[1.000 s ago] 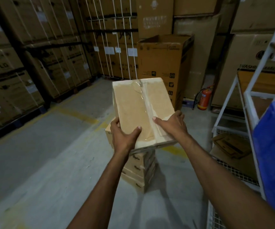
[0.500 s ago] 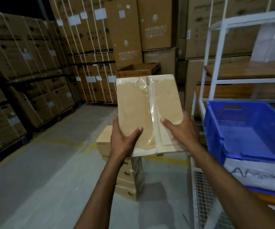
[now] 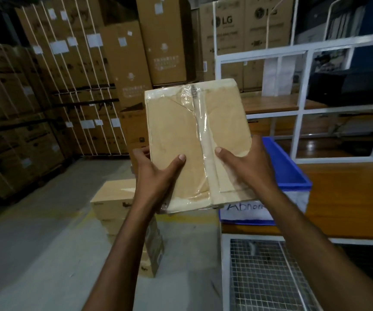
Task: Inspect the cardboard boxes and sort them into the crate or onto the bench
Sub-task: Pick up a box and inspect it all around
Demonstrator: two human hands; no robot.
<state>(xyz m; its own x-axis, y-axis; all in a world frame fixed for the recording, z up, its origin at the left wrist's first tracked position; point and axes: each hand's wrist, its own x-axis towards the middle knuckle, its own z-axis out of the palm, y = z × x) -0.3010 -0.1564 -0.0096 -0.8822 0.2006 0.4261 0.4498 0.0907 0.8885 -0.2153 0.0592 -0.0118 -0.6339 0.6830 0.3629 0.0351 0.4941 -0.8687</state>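
Tall cartons (image 3: 165, 41) fill the wall from 9 to 12 o'clock, and those at 1 o'clock (image 3: 223, 21) carry the LG brand. Other print on them is too small to read. A white rack (image 3: 304, 50) stands at 2 o'clock, over the wooden table (image 3: 349, 194) at 3 o'clock. The blue crate (image 3: 288, 173) sits on the table's near corner, at 4 o'clock from your hands. A stack of boxes (image 3: 113, 196) waits on the floor at 7 o'clock.

You hold the box (image 3: 187, 135) up at centre, tilted toward you, above the stack and just beside the crate. Your left hand (image 3: 156, 176) and right hand (image 3: 246, 167) both grip its near end. The thumbs press on the top face and the fingers wrap round the sides, mostly hidden.

This looks like the inspecting step, with the sort not yet made. The clear tape (image 3: 201, 131) down the middle is wrinkled and bunched at the far end, so judge that seam first. The white label (image 3: 246, 209) on the crate reads "Abnor", the rest covered by your arm. It likely marks the crate for faulty boxes. If you fail this box, carry it toward 4 o'clock and lower it in. If it passes, the table beyond looks like the place.
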